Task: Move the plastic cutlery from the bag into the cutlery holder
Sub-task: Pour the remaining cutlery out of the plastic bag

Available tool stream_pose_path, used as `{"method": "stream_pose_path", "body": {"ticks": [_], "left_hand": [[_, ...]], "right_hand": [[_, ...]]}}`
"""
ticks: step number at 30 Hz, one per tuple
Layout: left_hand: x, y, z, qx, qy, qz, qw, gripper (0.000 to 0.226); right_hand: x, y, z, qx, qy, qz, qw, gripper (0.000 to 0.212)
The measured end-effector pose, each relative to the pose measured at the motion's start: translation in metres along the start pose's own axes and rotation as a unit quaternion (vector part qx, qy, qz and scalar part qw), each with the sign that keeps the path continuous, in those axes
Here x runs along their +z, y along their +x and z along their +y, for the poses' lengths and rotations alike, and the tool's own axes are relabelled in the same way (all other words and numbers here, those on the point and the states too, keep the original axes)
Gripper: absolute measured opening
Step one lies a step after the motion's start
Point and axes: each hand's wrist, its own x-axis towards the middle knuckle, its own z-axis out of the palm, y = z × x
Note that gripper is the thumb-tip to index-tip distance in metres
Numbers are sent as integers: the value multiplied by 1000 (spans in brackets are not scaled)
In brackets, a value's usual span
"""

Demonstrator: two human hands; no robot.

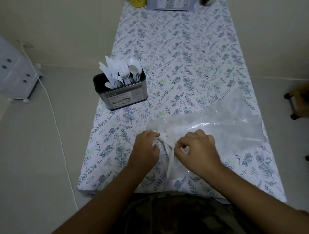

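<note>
A clear plastic bag [222,122] lies crumpled on the near right of the floral tablecloth [175,50]. At its near left corner a small bundle of white plastic cutlery [167,143] shows, with fork tines pointing up-left and handles running toward me. My left hand [147,147] grips the bag corner and the cutlery from the left. My right hand [197,148] pinches the cutlery and bag film from the right. A dark metal cutlery holder [123,93] stands at the table's left edge, filled with several white knives, forks and spoons [122,71].
A yellow container [138,3], a printed box [170,5] and a dark object [206,2] sit at the table's far end. On the floor left are a white drawer unit [15,73] and a white cable [55,117]. A wheeled wooden piece [299,101] stands right.
</note>
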Motion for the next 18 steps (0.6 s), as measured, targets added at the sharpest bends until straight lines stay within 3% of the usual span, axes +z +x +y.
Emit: {"method": "stream_pose_path", "body": {"ticks": [3, 7, 10, 18], "left_hand": [[6, 4, -4, -41, 34, -34, 998, 44], [8, 1, 13, -139, -69, -33, 987, 29], [13, -3, 24, -185, -80, -49, 978, 39], [22, 10, 35, -152, -17, -64, 986, 60]], "right_hand": [[-2, 0, 4, 19, 47, 7, 999, 23], [-2, 3, 1, 75, 124, -15, 989, 26], [-1, 3, 1, 108, 174, -20, 979, 31], [-6, 1, 0, 131, 269, -19, 954, 21]]}}
